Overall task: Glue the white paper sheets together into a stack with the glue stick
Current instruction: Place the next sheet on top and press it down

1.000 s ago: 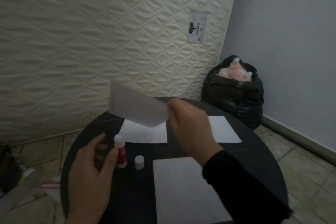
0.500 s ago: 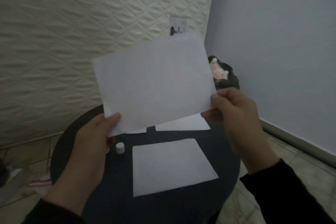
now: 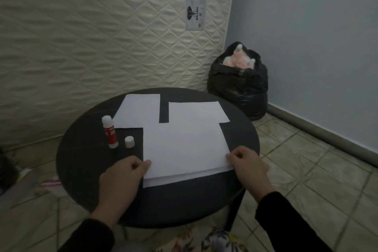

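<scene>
White paper, the top sheet point(image 3: 184, 149), held up in the air half a second ago, is now laid flat on the bottom sheet point(image 3: 180, 180), whose near edge shows beneath. Its near corners are pinched by the left hand point(image 3: 122, 178) and right hand point(image 3: 248, 166). The uncapped glue stick point(image 3: 110, 134) stands beside its cap point(image 3: 129, 142) on the round black table point(image 3: 81, 165), two more sheets point(image 3: 194, 111) behind.
</scene>
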